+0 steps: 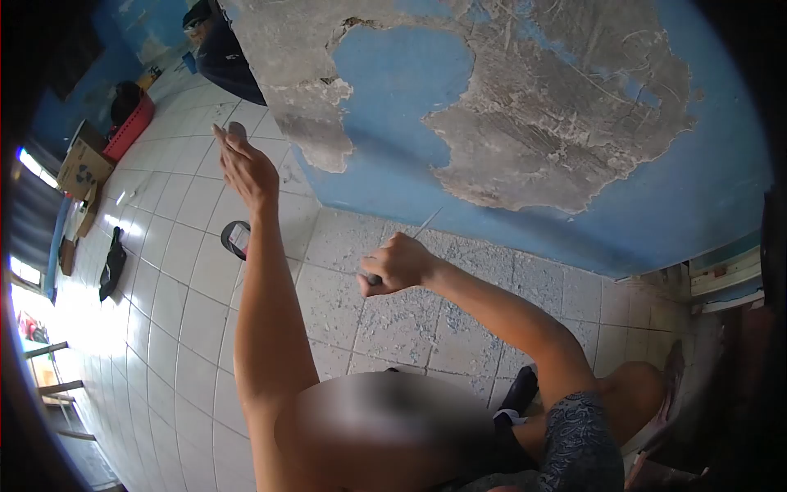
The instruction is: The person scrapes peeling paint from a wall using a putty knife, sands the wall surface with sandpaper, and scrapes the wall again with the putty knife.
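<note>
My right hand (400,266) is closed around the dark handle of a thin tool (428,221). Its narrow metal shaft points up toward the wall's lower edge; the tip's shape is too small to make out. The wall (402,90) is blue, with large patches where paint is off and grey plaster shows. My left hand (248,174) is raised beside the wall's left corner, fingers stretched out, apparently holding nothing. Paint chips (459,303) lie scattered over the floor tiles below the wall. Beside my left forearm, a round dark object with a pale label (236,238) rests on the floor.
Past the wall's corner, a person in dark clothes (221,57) is partly visible. A red basket (131,127), a cardboard box (84,160) and a black cloth-like item (112,264) are on the left. At right stands a pale wooden frame (725,275).
</note>
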A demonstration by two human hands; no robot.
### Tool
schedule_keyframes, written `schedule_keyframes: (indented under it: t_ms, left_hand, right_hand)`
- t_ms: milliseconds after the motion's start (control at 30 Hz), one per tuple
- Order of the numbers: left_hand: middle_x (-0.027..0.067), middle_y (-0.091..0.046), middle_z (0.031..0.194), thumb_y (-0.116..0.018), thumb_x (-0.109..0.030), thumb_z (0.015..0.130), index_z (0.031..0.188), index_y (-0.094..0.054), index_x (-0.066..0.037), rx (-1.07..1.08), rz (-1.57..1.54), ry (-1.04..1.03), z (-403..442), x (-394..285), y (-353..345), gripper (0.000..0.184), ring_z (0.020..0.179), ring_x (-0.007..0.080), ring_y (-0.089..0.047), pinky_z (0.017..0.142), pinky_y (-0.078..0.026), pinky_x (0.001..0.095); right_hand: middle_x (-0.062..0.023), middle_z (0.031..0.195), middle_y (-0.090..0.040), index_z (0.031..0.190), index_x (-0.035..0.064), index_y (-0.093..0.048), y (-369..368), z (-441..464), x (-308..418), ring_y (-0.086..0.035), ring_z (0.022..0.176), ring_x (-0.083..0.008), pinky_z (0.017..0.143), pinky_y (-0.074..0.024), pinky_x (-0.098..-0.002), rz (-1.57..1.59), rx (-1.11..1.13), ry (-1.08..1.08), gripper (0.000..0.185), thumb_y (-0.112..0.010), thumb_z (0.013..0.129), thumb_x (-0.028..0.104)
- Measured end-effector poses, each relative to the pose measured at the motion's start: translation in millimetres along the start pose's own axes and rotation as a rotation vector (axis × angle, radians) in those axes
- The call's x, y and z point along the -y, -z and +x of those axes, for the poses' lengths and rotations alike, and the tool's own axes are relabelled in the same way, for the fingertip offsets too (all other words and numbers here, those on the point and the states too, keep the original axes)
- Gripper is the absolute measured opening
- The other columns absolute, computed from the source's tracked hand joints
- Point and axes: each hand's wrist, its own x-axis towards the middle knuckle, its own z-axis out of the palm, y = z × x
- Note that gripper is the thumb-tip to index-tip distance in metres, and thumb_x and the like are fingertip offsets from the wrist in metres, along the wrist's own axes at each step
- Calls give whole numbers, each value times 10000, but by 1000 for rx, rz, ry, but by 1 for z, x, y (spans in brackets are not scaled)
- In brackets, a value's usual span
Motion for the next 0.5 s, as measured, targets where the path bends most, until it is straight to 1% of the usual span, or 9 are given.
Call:
schedule_keyframes:
  t_ms: [33, 67, 133, 233, 333, 367, 400, 467, 500]
  left_hand:
    - [190, -486, 1482, -195, -418, 1081, 1532, -329, -11, 68, 30, 34, -6, 1, 3, 622, 1363, 397, -422, 1133, -270, 523]
    - [188, -482, 1487, -192, -420, 1081, 1535, -323, -10, 86, 81, 5, -14, 1, 9, 625, 1365, 394, -420, 1135, -267, 519]
    - [182, -473, 1498, -187, -423, 1080, 1540, -311, -8, 106, 154, -79, -10, -3, 10, 632, 1370, 388, -417, 1140, -261, 512]
    - [179, -467, 1505, -171, -431, 1081, 1552, -302, -33, 22, 98, -20, 0, 2, 9, 630, 1382, 372, -408, 1148, -241, 500]
    - [182, -476, 1496, -159, -433, 1083, 1558, -287, -37, 41, 83, 8, -2, -5, 9, 632, 1384, 364, -407, 1144, -244, 500]
    - [182, -477, 1495, -160, -433, 1083, 1559, -282, -36, 62, 94, 14, -4, -2, 9, 632, 1384, 362, -408, 1143, -245, 500]
    - [183, -478, 1493, -161, -432, 1083, 1560, -278, -34, 84, 110, 25, -8, 1, 13, 633, 1383, 360, -409, 1142, -247, 499]
    - [182, -477, 1494, -165, -428, 1083, 1563, -274, -39, 66, 113, 15, -5, 5, 19, 627, 1387, 355, -407, 1142, -249, 495]
    - [181, -477, 1495, -167, -426, 1084, 1564, -273, -42, 62, 111, 10, -3, 2, 19, 624, 1389, 352, -406, 1142, -250, 492]
  right_hand:
    - [-70, 447, -546, 550, 118, -564, 1, 0, -13, -574, 388, -245, 426, -486, -379, 289, -185, 37, 487, -626, 885, 466]
    - [-71, 441, -541, 556, 122, -575, 1, -17, -51, -570, 383, -241, 413, -483, -374, 34, 23, -57, 485, -606, 902, 461]
    - [-38, 417, -478, 534, 136, -489, -21, -24, -68, -481, 328, -193, 383, -435, -338, -136, 23, -79, 487, -678, 875, 428]
    - [-37, 416, -471, 528, 137, -484, -16, -2, -21, -484, 332, -195, 383, -430, -343, -16, -117, 4, 474, -668, 876, 400]
    - [-41, 420, -478, 513, 133, -469, 1, 10, 12, -489, 336, -198, 384, -428, -347, 24, -111, 125, 462, -651, 867, 368]
    - [-43, 423, -478, 519, 124, -469, -12, 4, -11, -488, 339, -199, 376, -420, -347, 239, -241, 167, 442, -635, 855, 359]
    - [-30, 421, -478, 539, 131, -488, -7, -17, -49, -475, 335, -194, 370, -436, -342, -33, -51, 32, 433, -637, 860, 379]
    - [-49, 413, -499, 527, 139, -538, -33, -20, -54, -518, 342, -241, 385, -466, -380, -105, 65, 28, 534, -574, 916, 503]
    - [-38, 415, -493, 533, 142, -525, -27, -8, -45, -497, 336, -224, 377, -463, -366, -79, 5, 39, 503, -591, 909, 470]
